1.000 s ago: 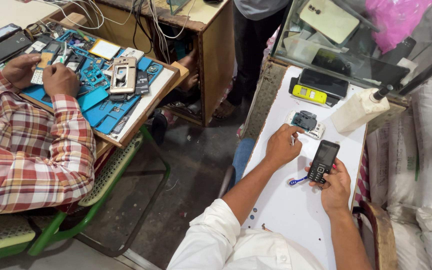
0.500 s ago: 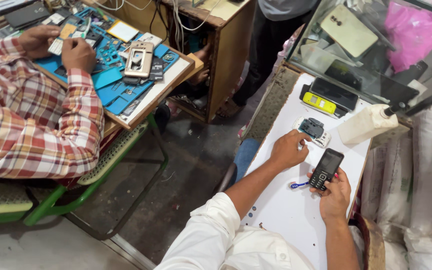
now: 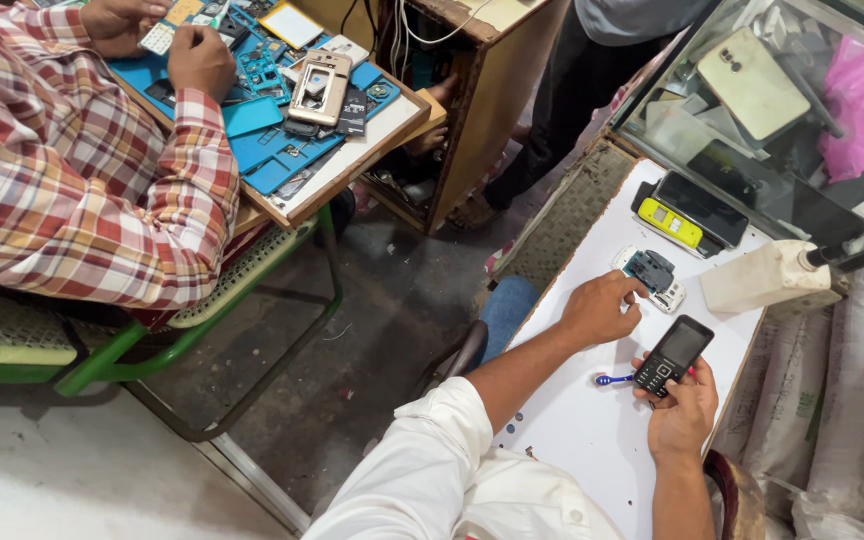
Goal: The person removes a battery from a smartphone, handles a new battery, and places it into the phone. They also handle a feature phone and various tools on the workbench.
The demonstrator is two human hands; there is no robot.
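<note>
co-worker: person in a plaid sleeve [image 3: 82, 180] far left, own hands on a blue mat [image 3: 272, 150] of phone parts, well apart from me
floor: bare concrete gap between the two work spots
my left hand [image 3: 600, 308]: on the white table [image 3: 572, 430], fingers curled loosely, tips touching the near edge of the dark phone part [image 3: 649, 270]; can't tell if it's actually pinched
phone part: lies just beyond and to the right of my left fingertips, on top of a white piece, flat on the table
blue tool [image 3: 614, 379]: small, lying on the table between my two hands, long axis left-right, tip end toward the right hand
my right hand [image 3: 680, 412]: fingers wrapped around the black keypad phone [image 3: 674, 356], thumb on the keys, phone raised off the table
phone axis: long axis runs away from me, tilted right, screen up
nearer hand: left is nearer the phone part, right is nearer the blue tool
right side: yellow phone [image 3: 669, 222] and a dark slab phone at the far table edge, pale plastic bottle [image 3: 764, 280] beside, glass case [image 3: 782, 110] beyond
room: cramped, sacks at the right
</note>
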